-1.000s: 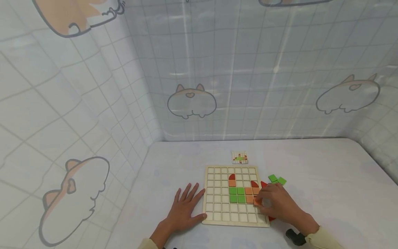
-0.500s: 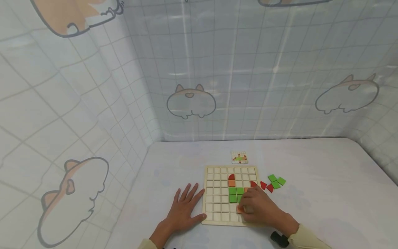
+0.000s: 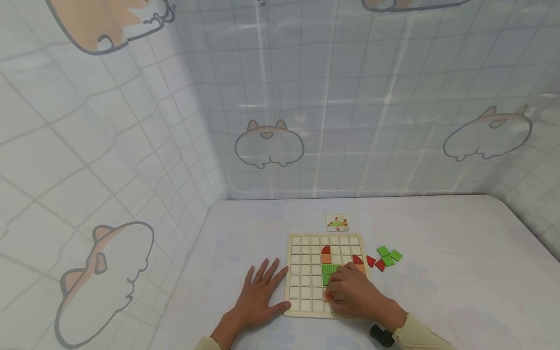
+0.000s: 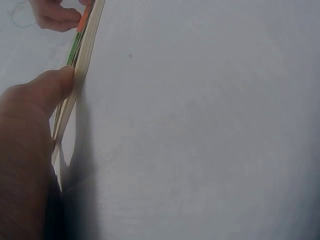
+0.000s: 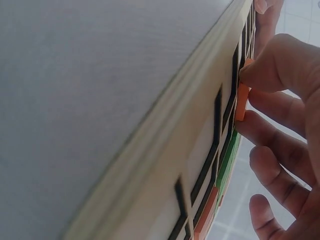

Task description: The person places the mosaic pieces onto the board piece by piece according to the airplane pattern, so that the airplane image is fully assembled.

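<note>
Right hand (image 3: 355, 295) has an orange tile (image 5: 242, 102) pinched between thumb and fingertips; gap is only the tile's width, other fingers loosely bent, holding nothing. Tile is right at those fingertips, low over the board (image 3: 306, 280), at the square just on the near side of the green squares (image 3: 326, 269). Can't tell if it's seated; its outline is mostly behind the fingers.

Left hand (image 3: 261, 294): fingers spread, not gripping anything, alongside the board's left edge, thumb touching it.

On the board beyond the right fingers: a red quarter-round (image 3: 325, 250) with an orange square (image 3: 325, 258) under it, and a second red piece (image 3: 358, 260) farther right. Off the board, right of and beyond the same fingers, loose green tiles (image 3: 388, 260) and loose red pieces (image 3: 371, 261) on the counter (image 3: 455, 272). Picture card (image 3: 336, 222) past the board's far edge, details too small to read.

Doing it well, my judgement: check orientation against the card, keep the tile level, line its edges up with the raised grid, lower straight, then release and press lightly. Avoid nudging the neighbouring green squares with the knuckles; left thumb should brace the board against sliding.
</note>
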`<action>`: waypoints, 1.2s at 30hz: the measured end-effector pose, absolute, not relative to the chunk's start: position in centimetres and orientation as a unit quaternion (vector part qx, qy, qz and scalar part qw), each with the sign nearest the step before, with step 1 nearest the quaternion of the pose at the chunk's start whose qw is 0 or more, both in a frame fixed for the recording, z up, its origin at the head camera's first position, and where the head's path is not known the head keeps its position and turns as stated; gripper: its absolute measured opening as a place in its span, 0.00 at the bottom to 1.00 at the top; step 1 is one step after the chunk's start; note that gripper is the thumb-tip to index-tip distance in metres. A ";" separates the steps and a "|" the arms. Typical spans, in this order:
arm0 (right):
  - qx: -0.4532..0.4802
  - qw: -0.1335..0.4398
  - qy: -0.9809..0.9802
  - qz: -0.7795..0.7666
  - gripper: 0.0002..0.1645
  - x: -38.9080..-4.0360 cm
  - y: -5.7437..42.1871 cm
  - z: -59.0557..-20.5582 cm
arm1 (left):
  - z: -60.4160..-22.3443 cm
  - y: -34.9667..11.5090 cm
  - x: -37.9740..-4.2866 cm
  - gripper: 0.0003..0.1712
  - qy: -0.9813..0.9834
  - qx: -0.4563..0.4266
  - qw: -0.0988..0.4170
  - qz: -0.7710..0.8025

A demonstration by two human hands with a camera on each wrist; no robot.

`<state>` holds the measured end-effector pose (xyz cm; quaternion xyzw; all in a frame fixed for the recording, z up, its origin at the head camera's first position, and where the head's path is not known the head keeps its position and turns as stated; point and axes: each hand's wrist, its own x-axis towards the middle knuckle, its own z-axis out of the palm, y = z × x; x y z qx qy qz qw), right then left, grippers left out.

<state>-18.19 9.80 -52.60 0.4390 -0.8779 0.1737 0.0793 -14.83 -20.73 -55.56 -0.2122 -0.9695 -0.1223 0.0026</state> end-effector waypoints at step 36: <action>0.441 0.058 -0.878 0.178 0.05 -18.3 10.5 -52.1 | -55.2 -20.6 -14.7 0.47 -0.969 -0.214 0.003 -0.122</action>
